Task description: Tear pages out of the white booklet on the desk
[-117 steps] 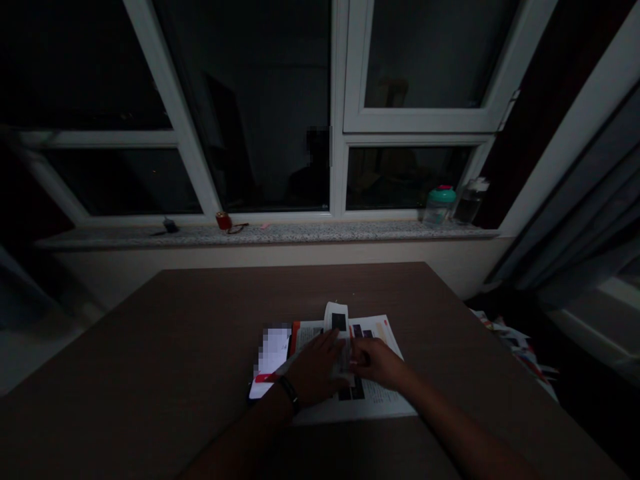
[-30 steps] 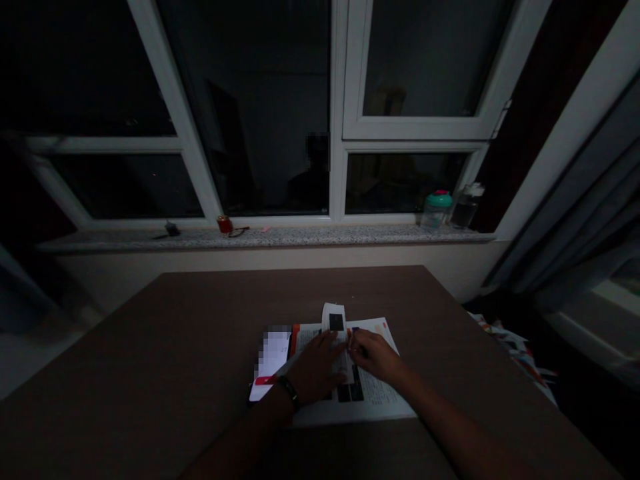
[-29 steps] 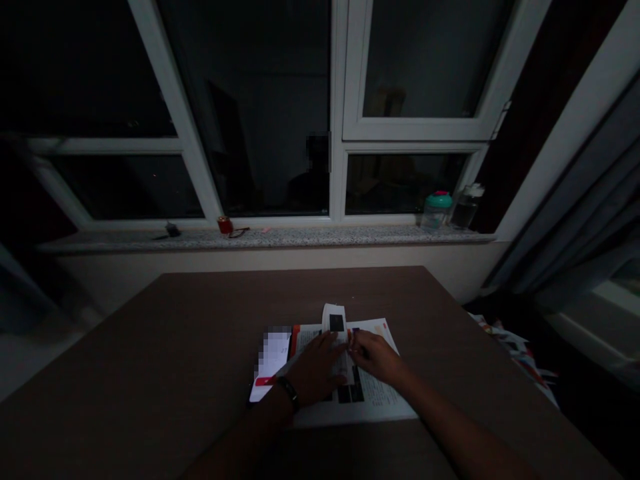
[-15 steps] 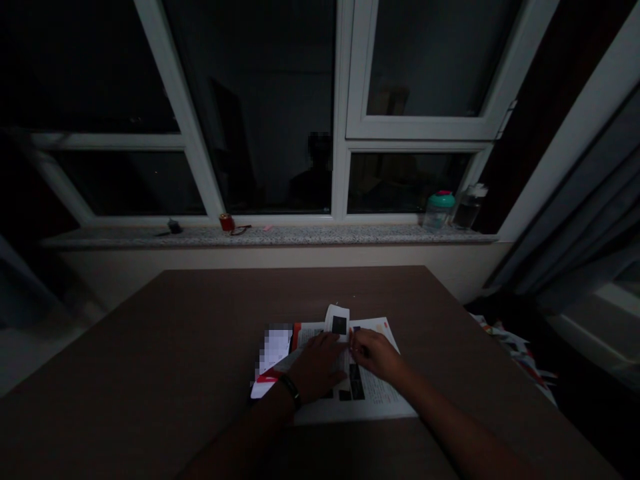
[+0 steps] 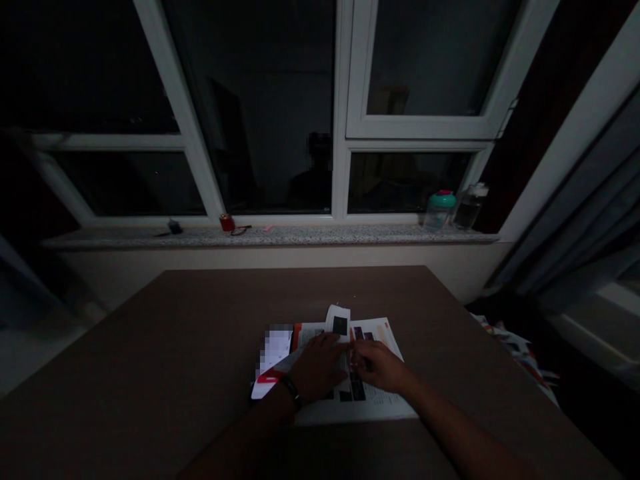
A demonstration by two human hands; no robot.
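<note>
"On the dark tabletop (image 5: 215, 307), where are the printed pages (image 5: 385, 402), and what's gripped?"

"Under both hands. The left hand (image 5: 318, 368) spreads, palm down, over them and a narrow paper strip (image 5: 340, 325); the right hand (image 5: 379, 365) is curled beside the strip, but it's too dark to tell whether it pinches anything."

"How would they handle?"

"Light and limp, I'd judge, quick to crease or tear; best pressed flat and taken by an outer edge."

"Any containers?"

"On the windowsill (image 5: 320, 234), a teal-lidded bottle (image 5: 439, 211) beside a white-capped bottle (image 5: 469, 208), and a small red container (image 5: 227, 223) well apart. I can't make out what's inside."
</note>
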